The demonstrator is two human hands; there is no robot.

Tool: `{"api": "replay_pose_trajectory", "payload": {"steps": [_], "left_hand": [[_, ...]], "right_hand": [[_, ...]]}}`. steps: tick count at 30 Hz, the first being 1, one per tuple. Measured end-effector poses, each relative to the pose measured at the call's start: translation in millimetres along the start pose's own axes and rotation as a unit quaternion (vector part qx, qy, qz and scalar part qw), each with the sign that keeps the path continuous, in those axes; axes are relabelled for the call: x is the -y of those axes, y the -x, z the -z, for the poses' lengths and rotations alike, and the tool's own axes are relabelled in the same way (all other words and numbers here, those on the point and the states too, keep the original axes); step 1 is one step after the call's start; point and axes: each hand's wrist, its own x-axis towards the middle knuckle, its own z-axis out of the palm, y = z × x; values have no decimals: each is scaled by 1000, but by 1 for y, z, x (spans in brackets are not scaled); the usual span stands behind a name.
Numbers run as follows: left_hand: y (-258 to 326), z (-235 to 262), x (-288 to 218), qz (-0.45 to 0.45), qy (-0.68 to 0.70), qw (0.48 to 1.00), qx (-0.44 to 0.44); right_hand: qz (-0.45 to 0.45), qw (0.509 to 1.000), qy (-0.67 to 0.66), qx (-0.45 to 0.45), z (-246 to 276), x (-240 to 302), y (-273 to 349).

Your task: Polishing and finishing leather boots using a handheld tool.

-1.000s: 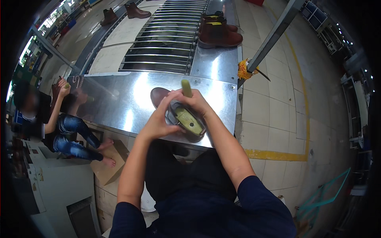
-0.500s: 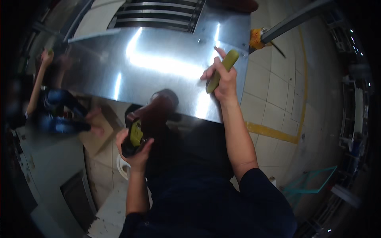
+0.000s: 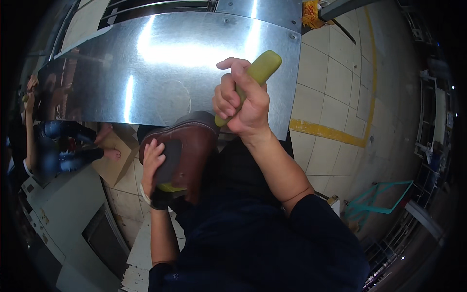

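A brown leather boot [image 3: 197,155] with a dark grey side panel lies over my lap, at the near edge of the metal table. Its dark sole edge faces the table, and something yellow-green [image 3: 171,187] shows at its opening. My left hand [image 3: 153,163] grips the boot from the left, fingers lying over the grey panel; the thumb is hidden. To the right, my right hand [image 3: 245,104] is wrapped around an olive-green rounded bar [image 3: 266,67]. The lower end of this bar is close to the boot's sole edge; whether they touch I cannot tell.
The shiny metal table [image 3: 160,92] stretches ahead, with a slatted rack [image 3: 155,7] beyond it. Another person [image 3: 63,141] sits at the far left beside a cardboard box [image 3: 116,158]. A teal metal frame [image 3: 384,199] stands on the tiled floor at right.
The boot has turned and come up, so its side panel now faces me. My left hand has shifted onto that panel. My right hand has moved left and nearer the boot with the bar.
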Motion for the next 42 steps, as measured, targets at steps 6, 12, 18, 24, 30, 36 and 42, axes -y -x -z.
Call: {"api": "replay_pose_trajectory", "payload": {"steps": [6, 12, 18, 24, 30, 36, 42], "left_hand": [[-9, 3, 14, 14, 88, 996, 18], [-8, 5, 12, 10, 78, 996, 37], [-9, 5, 12, 20, 70, 997, 40], [-22, 4, -2, 22, 109, 994, 19], [-29, 3, -9, 73, 105, 991, 30], [-20, 0, -23, 293, 210, 930, -75], [-16, -3, -26, 280, 187, 938, -79]], "right_hand": [[-43, 998, -50, 0, 0, -9, -10], [-37, 996, -75, 4, 1, -15, -5], [132, 988, 64, 57, -6, -29, 11], [156, 984, 81, -5, -15, -33, -3], [10, 998, -53, -26, -3, -16, -6], [43, 997, -54, -35, 2, -17, -5], [33, 995, -89, -32, 1, -16, -16]]}}
